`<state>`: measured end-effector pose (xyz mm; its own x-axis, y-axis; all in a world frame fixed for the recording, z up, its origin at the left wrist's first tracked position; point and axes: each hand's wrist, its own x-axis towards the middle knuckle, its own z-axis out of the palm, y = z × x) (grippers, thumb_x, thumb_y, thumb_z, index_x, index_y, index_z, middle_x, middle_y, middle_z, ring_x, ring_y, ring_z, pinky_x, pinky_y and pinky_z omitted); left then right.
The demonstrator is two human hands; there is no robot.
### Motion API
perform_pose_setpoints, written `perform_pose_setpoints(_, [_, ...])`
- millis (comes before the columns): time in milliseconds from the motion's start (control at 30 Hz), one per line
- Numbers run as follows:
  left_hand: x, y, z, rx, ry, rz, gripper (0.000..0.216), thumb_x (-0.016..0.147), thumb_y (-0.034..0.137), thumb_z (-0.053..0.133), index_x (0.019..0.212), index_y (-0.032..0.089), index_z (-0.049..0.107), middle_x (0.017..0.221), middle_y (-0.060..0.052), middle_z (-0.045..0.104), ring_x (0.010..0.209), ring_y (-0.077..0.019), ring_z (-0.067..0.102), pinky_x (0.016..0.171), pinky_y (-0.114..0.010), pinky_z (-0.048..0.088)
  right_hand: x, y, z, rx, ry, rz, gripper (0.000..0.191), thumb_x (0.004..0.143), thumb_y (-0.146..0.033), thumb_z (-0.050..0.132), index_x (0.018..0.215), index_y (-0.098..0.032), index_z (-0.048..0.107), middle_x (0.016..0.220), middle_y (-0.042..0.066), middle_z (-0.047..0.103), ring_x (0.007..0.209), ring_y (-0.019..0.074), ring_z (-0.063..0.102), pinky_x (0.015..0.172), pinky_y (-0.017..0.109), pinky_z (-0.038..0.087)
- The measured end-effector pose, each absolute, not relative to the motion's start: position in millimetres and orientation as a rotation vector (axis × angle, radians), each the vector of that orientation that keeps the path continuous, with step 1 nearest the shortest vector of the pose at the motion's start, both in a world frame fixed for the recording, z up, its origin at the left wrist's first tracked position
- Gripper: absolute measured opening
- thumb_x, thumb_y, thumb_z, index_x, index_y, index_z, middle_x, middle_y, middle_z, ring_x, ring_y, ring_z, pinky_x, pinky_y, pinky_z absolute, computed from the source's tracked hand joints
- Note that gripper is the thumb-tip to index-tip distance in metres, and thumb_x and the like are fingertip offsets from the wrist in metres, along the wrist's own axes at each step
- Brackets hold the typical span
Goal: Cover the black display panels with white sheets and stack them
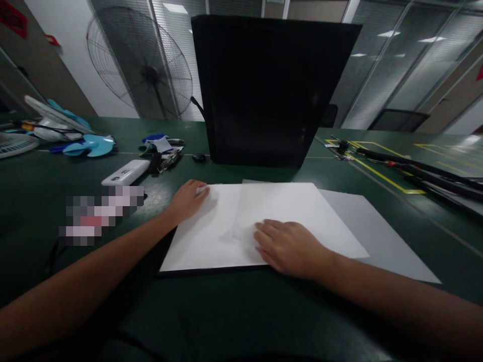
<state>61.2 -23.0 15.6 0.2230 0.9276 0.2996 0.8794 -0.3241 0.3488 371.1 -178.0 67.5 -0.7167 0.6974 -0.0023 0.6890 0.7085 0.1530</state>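
Note:
A stack of white paper (215, 229) lies in front of me, with a thin black edge showing beneath its near side. At its far left corner, my left hand (188, 200) is closed, with paper showing between thumb and fingers. My right hand (292, 246) lies palm down, its fingers stretched out over the paper and slightly blurred. Under that hand, a loose white sheet (298, 206) overlaps the stack and reaches to the right. A greyer sheet (377, 236) sticks out from below it on the right.
A large black panel (271, 95) stands upright behind the paper. On the left of the green table (211, 317) are a white power-bank-like box (126, 172), a bunch of keys (169, 158) and blue fan blades (90, 145). Black rods (426, 166) lie at the right.

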Motion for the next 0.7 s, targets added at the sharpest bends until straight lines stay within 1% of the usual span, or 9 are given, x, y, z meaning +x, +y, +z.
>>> perform_pose_setpoints(33, [62.3, -23.7, 16.2, 2.358, 1.743, 0.725, 0.051, 0.101, 0.048, 0.037, 0.120, 0.014, 0.071, 0.126, -0.016, 0.071, 0.121, -0.0309, 0.064, 0.111, -0.042, 0.047, 362.2, -181.5, 62.6, 1.085, 2.911, 0.235, 0.037, 0.107, -0.037, 0.041, 0.123, -0.016, 0.066, 0.136, 0.017, 0.066, 0.117, 0.0305, 0.066, 0.082, 0.039, 0.056])
perform_pose_setpoints(100, [63.1, -24.6, 17.1, 2.340, 1.719, 0.759, 0.056, 0.102, 0.055, 0.036, 0.119, 0.015, 0.071, 0.125, -0.015, 0.072, 0.121, -0.0306, 0.064, 0.111, -0.042, 0.047, 345.8, -183.9, 57.2, 0.982, 3.022, 0.235, 0.044, 0.109, -0.043, 0.038, 0.127, -0.014, 0.066, 0.141, 0.018, 0.063, 0.124, 0.0325, 0.063, 0.088, 0.043, 0.057])
perform_pose_setpoints(200, [62.3, -24.9, 17.2, 2.351, 1.707, 0.747, 0.059, 0.096, 0.063, 0.048, 0.123, 0.015, 0.069, 0.128, -0.015, 0.071, 0.124, -0.0316, 0.062, 0.113, -0.043, 0.045, 323.0, -180.4, 56.1, 0.804, 3.151, 0.137, 0.053, 0.109, -0.051, 0.037, 0.133, -0.012, 0.064, 0.145, 0.017, 0.060, 0.130, 0.0338, 0.060, 0.096, 0.048, 0.056])
perform_pose_setpoints(300, [59.4, -23.2, 15.4, 2.409, 1.700, 0.704, 0.059, 0.090, 0.058, 0.059, 0.127, 0.014, 0.067, 0.132, -0.016, 0.069, 0.130, -0.0321, 0.059, 0.116, -0.044, 0.043, 305.7, -174.8, 56.5, 0.656, 3.221, 0.002, 0.059, 0.108, -0.054, 0.037, 0.144, -0.011, 0.058, 0.154, 0.017, 0.053, 0.140, 0.0348, 0.052, 0.109, 0.051, 0.050])
perform_pose_setpoints(400, [56.0, -19.7, 13.0, 2.413, 1.705, 0.714, 0.056, 0.088, 0.053, 0.061, 0.130, 0.015, 0.066, 0.135, -0.015, 0.068, 0.131, -0.0305, 0.059, 0.117, -0.042, 0.042, 299.5, -172.1, 55.2, 0.584, 3.263, -0.184, 0.067, 0.108, -0.056, 0.040, 0.156, -0.010, 0.046, 0.162, 0.018, 0.042, 0.148, 0.0335, 0.044, 0.119, 0.050, 0.041])
perform_pose_setpoints(467, [54.7, -17.9, 12.1, 2.384, 1.709, 0.736, 0.056, 0.088, 0.054, 0.061, 0.130, 0.016, 0.066, 0.136, -0.014, 0.068, 0.130, -0.0300, 0.061, 0.117, -0.041, 0.043, 301.8, -173.1, 54.6, 0.592, 3.262, -0.319, 0.070, 0.107, -0.053, 0.044, 0.160, -0.008, 0.039, 0.166, 0.021, 0.035, 0.150, 0.0325, 0.041, 0.120, 0.049, 0.040])
perform_pose_setpoints(533, [54.6, -17.3, 12.3, 2.358, 1.713, 0.745, 0.056, 0.088, 0.056, 0.063, 0.128, 0.017, 0.068, 0.135, -0.013, 0.069, 0.128, -0.0301, 0.063, 0.116, -0.041, 0.044, 308.4, -175.8, 55.3, 0.593, 3.244, -0.428, 0.071, 0.105, -0.049, 0.048, 0.162, -0.008, 0.036, 0.168, 0.022, 0.030, 0.152, 0.0318, 0.038, 0.121, 0.049, 0.039])
perform_pose_setpoints(600, [55.4, -17.9, 13.4, 2.335, 1.721, 0.745, 0.054, 0.088, 0.058, 0.064, 0.124, 0.019, 0.071, 0.134, -0.012, 0.070, 0.127, -0.0298, 0.064, 0.114, -0.040, 0.045, 318.6, -178.9, 57.3, 0.554, 3.229, -0.508, 0.070, 0.105, -0.047, 0.049, 0.163, -0.009, 0.036, 0.169, 0.020, 0.028, 0.154, 0.0307, 0.036, 0.122, 0.047, 0.038])
perform_pose_setpoints(700, [56.8, -19.8, 15.5, 2.291, 1.747, 0.741, 0.051, 0.087, 0.061, 0.067, 0.120, 0.023, 0.074, 0.134, -0.009, 0.072, 0.124, -0.0298, 0.065, 0.112, -0.040, 0.047, 341.4, -180.7, 61.1, 0.544, 3.205, -0.589, 0.073, 0.104, -0.049, 0.049, 0.165, -0.013, 0.033, 0.171, 0.017, 0.025, 0.155, 0.0280, 0.034, 0.123, 0.045, 0.036])
